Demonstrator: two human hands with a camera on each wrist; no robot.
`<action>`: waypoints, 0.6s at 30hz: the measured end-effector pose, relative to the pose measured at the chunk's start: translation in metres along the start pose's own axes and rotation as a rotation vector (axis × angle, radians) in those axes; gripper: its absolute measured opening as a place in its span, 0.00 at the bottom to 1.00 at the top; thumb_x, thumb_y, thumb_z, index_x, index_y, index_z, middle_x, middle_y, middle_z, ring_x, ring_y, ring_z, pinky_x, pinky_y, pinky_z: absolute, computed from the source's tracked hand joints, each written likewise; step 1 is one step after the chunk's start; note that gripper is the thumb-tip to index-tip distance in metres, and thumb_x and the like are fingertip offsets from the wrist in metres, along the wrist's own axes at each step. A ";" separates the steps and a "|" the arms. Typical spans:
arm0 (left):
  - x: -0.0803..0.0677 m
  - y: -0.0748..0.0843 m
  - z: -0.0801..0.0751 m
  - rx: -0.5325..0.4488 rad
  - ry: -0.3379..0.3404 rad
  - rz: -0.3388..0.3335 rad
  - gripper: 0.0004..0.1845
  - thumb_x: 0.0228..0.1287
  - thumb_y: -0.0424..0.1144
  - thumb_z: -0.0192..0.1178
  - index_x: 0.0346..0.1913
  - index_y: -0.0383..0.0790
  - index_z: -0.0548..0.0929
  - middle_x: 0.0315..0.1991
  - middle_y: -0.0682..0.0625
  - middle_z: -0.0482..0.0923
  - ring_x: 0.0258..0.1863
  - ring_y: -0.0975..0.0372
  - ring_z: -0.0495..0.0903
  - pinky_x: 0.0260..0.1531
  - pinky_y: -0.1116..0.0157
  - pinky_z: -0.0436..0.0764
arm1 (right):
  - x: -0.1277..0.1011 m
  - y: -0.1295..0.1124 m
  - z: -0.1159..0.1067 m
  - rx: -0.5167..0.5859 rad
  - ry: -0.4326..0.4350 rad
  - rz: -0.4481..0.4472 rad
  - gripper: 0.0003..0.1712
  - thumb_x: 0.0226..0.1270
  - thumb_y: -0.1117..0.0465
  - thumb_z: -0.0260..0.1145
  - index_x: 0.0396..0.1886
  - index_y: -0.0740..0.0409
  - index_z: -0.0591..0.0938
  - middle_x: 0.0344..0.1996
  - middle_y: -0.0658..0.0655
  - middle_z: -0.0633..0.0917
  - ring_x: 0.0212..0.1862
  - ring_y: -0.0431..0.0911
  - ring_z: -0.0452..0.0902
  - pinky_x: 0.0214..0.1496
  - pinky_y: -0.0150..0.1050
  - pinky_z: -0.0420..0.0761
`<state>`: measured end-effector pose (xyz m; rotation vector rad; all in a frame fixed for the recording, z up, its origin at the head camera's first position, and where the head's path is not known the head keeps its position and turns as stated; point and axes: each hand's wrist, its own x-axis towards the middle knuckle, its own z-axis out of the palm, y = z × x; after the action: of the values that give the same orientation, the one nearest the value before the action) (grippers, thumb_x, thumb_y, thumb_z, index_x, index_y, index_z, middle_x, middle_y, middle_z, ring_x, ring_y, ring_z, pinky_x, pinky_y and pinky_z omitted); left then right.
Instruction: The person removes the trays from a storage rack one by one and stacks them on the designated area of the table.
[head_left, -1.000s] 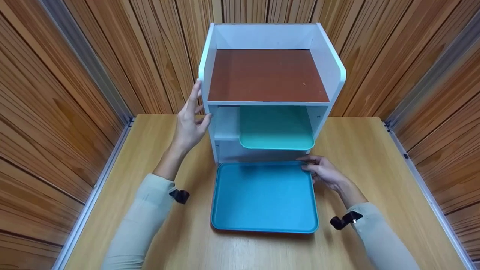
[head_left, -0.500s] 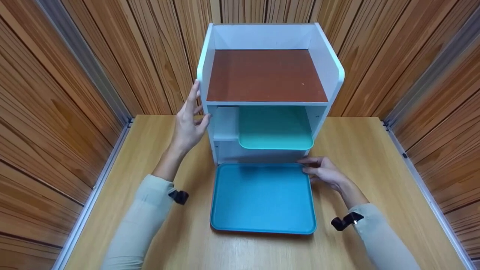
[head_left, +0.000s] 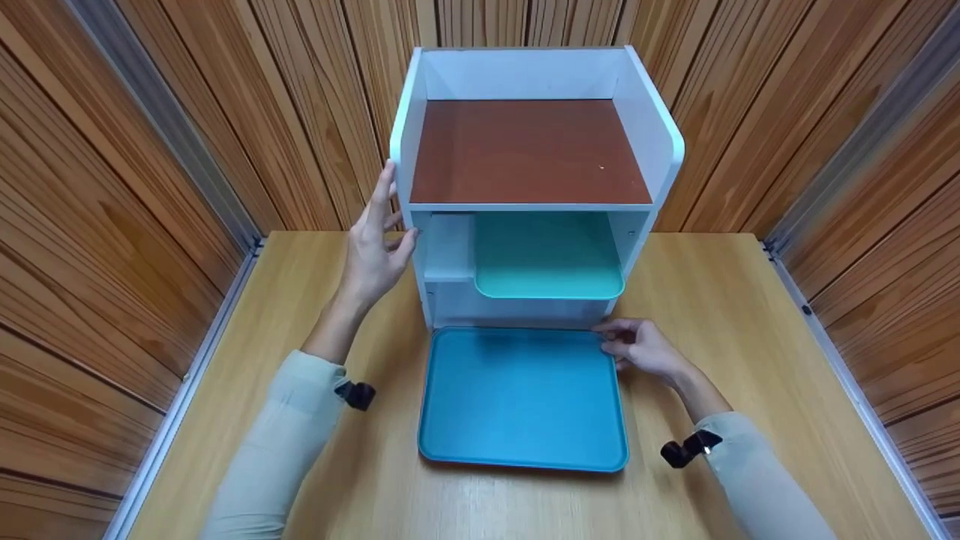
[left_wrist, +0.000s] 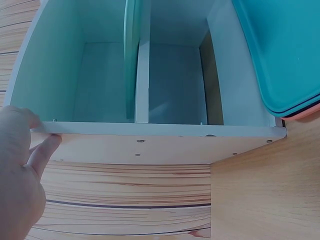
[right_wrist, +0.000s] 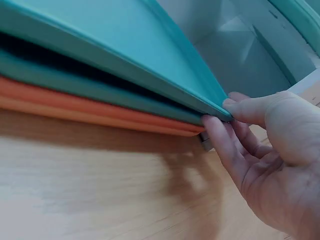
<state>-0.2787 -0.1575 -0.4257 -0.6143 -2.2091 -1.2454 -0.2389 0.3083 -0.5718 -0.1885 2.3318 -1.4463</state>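
In the head view, my left hand (head_left: 373, 251) holds the left side panel of a white shelf unit (head_left: 538, 208). The left wrist view shows thumb and fingers about the panel's front edge. A blue rectangular tray (head_left: 521, 401) lies flat in front of the unit. Its far right corner is pinched between the thumb and fingers of my right hand (head_left: 637, 346). From the right wrist, a dark gap separates this blue tray from a greenish tray (right_wrist: 100, 82), with an orange tray (right_wrist: 95, 105) at the bottom of the stack.
A mint green tray (head_left: 551, 255) sits on the unit's middle shelf, toward the right. The unit's top has a brown surface (head_left: 529, 150) with raised sides. Wood-patterned walls (head_left: 90, 225) enclose the wooden table (head_left: 750, 337) at the left, back and right.
The blue tray's right side has shifted slightly left and toward me, with my right hand still on its corner. The left hand keeps its place on the unit.
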 end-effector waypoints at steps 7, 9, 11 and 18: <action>0.000 0.000 -0.001 -0.003 -0.002 0.001 0.44 0.79 0.26 0.66 0.89 0.41 0.55 0.83 0.34 0.72 0.71 0.36 0.87 0.51 0.41 0.96 | 0.002 0.008 0.003 0.056 0.029 0.041 0.27 0.88 0.56 0.66 0.78 0.65 0.79 0.61 0.64 0.85 0.39 0.44 0.85 0.43 0.29 0.92; 0.000 0.001 -0.001 -0.004 -0.002 0.001 0.44 0.79 0.26 0.66 0.89 0.41 0.55 0.83 0.34 0.72 0.72 0.36 0.86 0.52 0.41 0.96 | 0.002 0.009 0.003 0.062 0.031 0.054 0.27 0.89 0.55 0.65 0.77 0.65 0.79 0.59 0.61 0.86 0.37 0.43 0.84 0.42 0.29 0.91; 0.000 0.002 -0.001 -0.006 -0.003 -0.002 0.45 0.79 0.26 0.66 0.89 0.42 0.54 0.84 0.34 0.71 0.72 0.36 0.86 0.52 0.41 0.96 | 0.001 0.009 0.002 0.062 0.030 0.055 0.28 0.89 0.54 0.65 0.77 0.65 0.79 0.54 0.58 0.87 0.35 0.43 0.84 0.41 0.29 0.91; 0.000 0.001 0.000 -0.015 0.000 -0.013 0.44 0.79 0.25 0.66 0.89 0.40 0.55 0.84 0.34 0.71 0.73 0.36 0.85 0.53 0.42 0.96 | -0.001 0.007 0.004 0.095 0.034 0.068 0.27 0.90 0.53 0.64 0.76 0.66 0.80 0.42 0.50 0.85 0.35 0.43 0.84 0.41 0.29 0.92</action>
<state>-0.2779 -0.1567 -0.4249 -0.6065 -2.2097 -1.2694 -0.2357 0.3085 -0.5797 -0.0583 2.2675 -1.5338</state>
